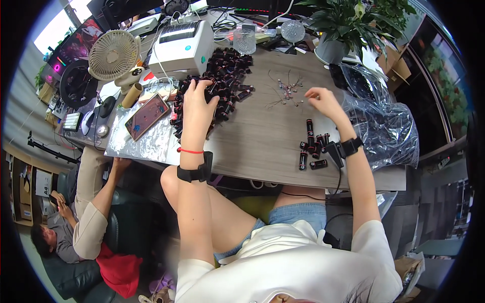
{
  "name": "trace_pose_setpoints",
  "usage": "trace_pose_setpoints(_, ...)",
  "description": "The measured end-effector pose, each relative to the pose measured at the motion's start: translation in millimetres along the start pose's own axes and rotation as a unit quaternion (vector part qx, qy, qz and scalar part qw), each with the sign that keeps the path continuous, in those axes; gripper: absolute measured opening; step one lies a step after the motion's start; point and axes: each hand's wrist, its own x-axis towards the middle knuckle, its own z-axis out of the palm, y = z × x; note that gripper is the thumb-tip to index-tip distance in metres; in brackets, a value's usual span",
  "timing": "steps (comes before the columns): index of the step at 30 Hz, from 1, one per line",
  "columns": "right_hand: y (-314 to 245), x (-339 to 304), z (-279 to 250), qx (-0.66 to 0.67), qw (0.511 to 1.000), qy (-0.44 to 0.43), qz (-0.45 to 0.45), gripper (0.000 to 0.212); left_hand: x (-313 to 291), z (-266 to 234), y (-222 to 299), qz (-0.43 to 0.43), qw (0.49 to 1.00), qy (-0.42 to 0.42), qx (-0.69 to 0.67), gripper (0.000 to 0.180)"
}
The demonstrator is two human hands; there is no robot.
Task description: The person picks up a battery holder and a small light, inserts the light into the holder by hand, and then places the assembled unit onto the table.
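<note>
My left hand [198,103] reaches over a large heap of small black cylinders [230,65], which have red and white markings. Its thumb and fingers are spread apart, and nothing shows between them. On the right, my right hand [326,103] hovers with loosely bent fingers beside a small cluster of thin-legged parts [288,92], in reds and pale colours. A gap shows between its thumb and fingertips, with no object visible there. Below that hand, several more black cylinders [310,144] lie in a loose group, some on their sides.
A phone [146,117] rests on a silvery sheet [118,136] left of the heap. Behind stand a white printer [184,45], a fan [115,55] and a potted plant [331,48]. Clear plastic [386,134] covers the right edge. Another person [70,222] sits at far left.
</note>
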Motion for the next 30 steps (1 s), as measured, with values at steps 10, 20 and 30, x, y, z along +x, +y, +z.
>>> trace_pose_setpoints(10, 2, 1, 27, -0.096, 0.994, -0.018, -0.042, 0.016, -40, 3, 114, -0.022, 0.890, -0.345, -0.296, 0.033)
trace_pose_setpoints(20, 0, -1, -13, 0.154, 0.987, -0.027, 0.040, 0.014, -80, 28, 184, 0.036, 0.925, -0.285, -0.249, 0.047)
trace_pose_setpoints(30, -59, -24, -39, 0.293, 0.956, 0.021, -0.005, 0.011, -97, 26, 211, 0.217, 0.920, -0.277, -0.173, 0.020)
